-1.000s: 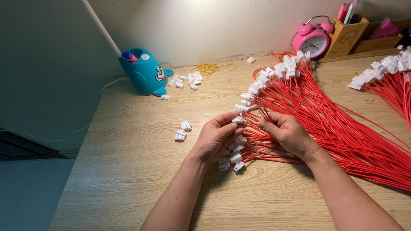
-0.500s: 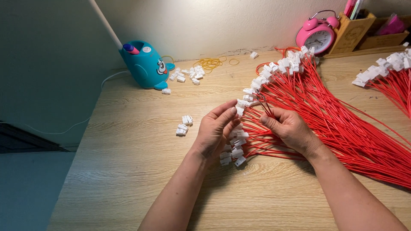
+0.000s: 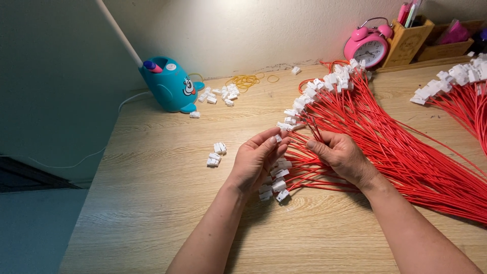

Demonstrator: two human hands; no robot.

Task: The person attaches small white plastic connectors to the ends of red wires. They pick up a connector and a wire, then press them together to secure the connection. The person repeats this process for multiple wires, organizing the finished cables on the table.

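Left grip (image 3: 261, 152) pinching white connector (image 3: 278, 138)

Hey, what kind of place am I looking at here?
Probably a home desk used for piecework: a wooden tabletop with a pink alarm clock, a blue toy-shaped lamp base, and heaps of red wires with white connectors.

surface (image 3: 152, 203): pale wood-grain laminate, matt and smooth, with fine streaks along the grain.
red wires (image 3: 395, 147): thin strands in smooth plastic sheathing, faintly shiny.
white connectors (image 3: 276, 180): small hard plastic blocks, matt to satin (those on the wire ends and the loose ones alike).
teal lamp base (image 3: 170, 89): moulded plastic, glossy.
alarm clock (image 3: 369, 46): pink glossy casing, whether metal or plastic cannot be told.
pen holder (image 3: 408, 35): light wood, matt.
rubber bands (image 3: 246, 80): yellow, dull.
wall (image 3: 264, 30): rough, chalky plaster.
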